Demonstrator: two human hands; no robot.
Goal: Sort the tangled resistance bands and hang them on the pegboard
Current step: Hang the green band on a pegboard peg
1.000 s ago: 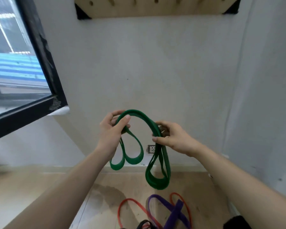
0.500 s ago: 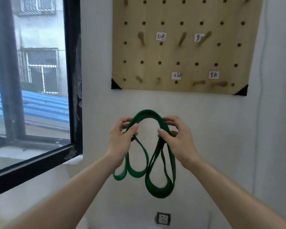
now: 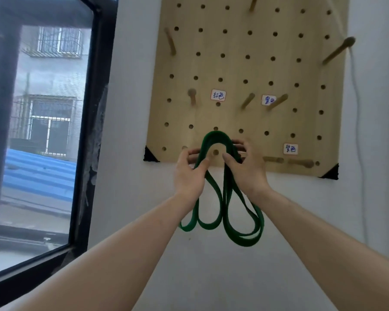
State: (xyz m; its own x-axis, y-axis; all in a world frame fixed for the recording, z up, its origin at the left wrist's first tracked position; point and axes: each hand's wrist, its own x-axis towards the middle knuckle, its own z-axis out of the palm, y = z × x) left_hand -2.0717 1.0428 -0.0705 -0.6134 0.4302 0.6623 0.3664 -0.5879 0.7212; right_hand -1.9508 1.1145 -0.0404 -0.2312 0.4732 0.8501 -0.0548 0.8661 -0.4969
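A green resistance band (image 3: 225,205), folded into several loops, arches between my two hands in front of the bottom edge of the wooden pegboard (image 3: 234,68). My left hand (image 3: 189,176) pinches its left side and my right hand (image 3: 245,171) grips its right side. The top of the arch lies over the board's lowest rows of holes, and its loops hang down against the white wall. Wooden pegs stick out of the board, among them one at the left of the middle row (image 3: 191,95) and two at the bottom right (image 3: 301,163). Small handwritten labels (image 3: 218,95) sit beside pegs.
A black-framed window (image 3: 92,131) stands to the left of the board. A white cable (image 3: 359,135) runs down the wall at the board's right. White wall fills the space below the board.
My view has tilted up from the floor to the pegboard. Both hands have lifted the green band up to the board's bottom edge. The bands on the floor have left the view.
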